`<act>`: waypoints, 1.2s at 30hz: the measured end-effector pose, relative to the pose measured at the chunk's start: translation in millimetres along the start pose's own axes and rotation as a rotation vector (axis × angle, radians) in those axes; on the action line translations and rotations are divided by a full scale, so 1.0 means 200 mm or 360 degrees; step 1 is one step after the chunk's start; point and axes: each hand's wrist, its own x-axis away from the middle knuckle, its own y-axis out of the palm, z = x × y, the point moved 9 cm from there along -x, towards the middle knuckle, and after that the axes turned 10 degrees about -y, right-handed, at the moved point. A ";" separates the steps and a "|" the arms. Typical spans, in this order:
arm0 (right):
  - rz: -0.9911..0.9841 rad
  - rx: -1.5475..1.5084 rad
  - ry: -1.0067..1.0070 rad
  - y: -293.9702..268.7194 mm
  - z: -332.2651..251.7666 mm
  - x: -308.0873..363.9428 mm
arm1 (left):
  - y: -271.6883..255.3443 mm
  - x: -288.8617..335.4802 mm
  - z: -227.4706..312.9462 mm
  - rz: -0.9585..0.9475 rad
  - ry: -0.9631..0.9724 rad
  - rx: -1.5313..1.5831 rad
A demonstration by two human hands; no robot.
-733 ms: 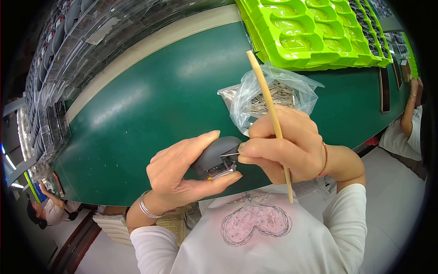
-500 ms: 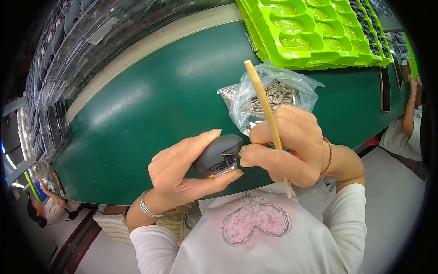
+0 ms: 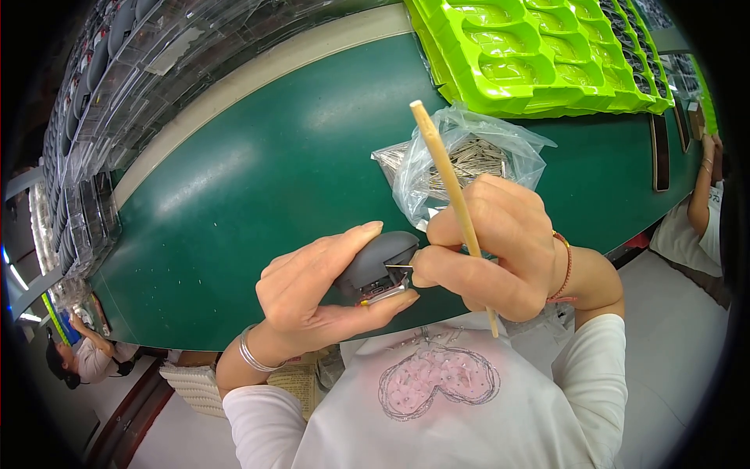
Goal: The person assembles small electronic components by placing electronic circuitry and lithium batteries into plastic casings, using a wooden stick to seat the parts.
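My left hand [image 3: 312, 289] is wrapped round a dark grey rounded plastic housing [image 3: 376, 262], shaped like a computer mouse. Its open end faces right and shows small inner parts with a reddish piece. Between the thumb and forefinger of my right hand [image 3: 492, 250] is a thin metal pin [image 3: 400, 266], its tip at the housing's open end. A wooden stick [image 3: 445, 164] also rests in my right hand, slanting up and to the left, its lower end past the little-finger side. Beyond my right hand lies a clear plastic bag [image 3: 469, 160] full of similar metal pins.
A bright green moulded tray [image 3: 500, 98] sits at the far right, some pockets holding dark parts. Clear plastic trays [image 3: 156, 94] are stacked along the left. Dark flat bars [image 3: 660, 152] lie at right on the green table [image 3: 258, 172]. Other people sit at both ends.
Both hands hold nearly the same pose. The housing has shifted very slightly right, and the top of the wooden stick has tipped a little to the left.
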 end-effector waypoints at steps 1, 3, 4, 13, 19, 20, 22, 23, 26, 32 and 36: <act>-0.0004 -0.0017 0.0012 0.00 0.00 0.00 | 0.00 0.00 0.00 0.0014 0.0010 -0.0001; -0.0003 -0.0046 0.0033 0.01 0.01 0.01 | -0.01 0.00 0.01 0.0028 0.0019 -0.0001; -0.0001 -0.0074 0.0053 0.01 0.02 0.01 | -0.01 0.00 0.01 0.0010 0.0020 -0.0015; 0.0123 -0.0148 0.0357 0.01 0.06 0.04 | 0.01 0.00 0.02 -0.0002 -0.0002 -0.0041; 0.0068 -0.0236 0.0365 0.04 0.09 0.06 | -0.01 -0.01 0.00 0.0057 0.0019 -0.0036; 0.0064 -0.0237 0.0363 0.03 0.09 0.06 | -0.02 -0.01 0.00 0.0060 0.0033 -0.0023; 0.0049 -0.0277 0.0382 0.03 0.11 0.05 | -0.01 0.00 -0.01 0.0028 -0.0026 -0.0043; 0.0047 -0.0280 0.0380 0.04 0.10 0.05 | -0.01 0.01 -0.02 -0.0008 -0.0085 -0.0065; 0.0095 -0.0357 0.0463 0.03 0.12 0.05 | -0.01 0.02 -0.02 -0.0004 -0.0102 -0.0040; 0.0220 -0.0322 0.0487 0.03 0.11 0.07 | -0.02 -0.01 0.02 0.0107 0.0024 -0.0024; 0.0300 -0.0305 0.0497 0.02 0.10 0.09 | -0.03 0.00 0.02 0.0145 0.0004 -0.0095</act>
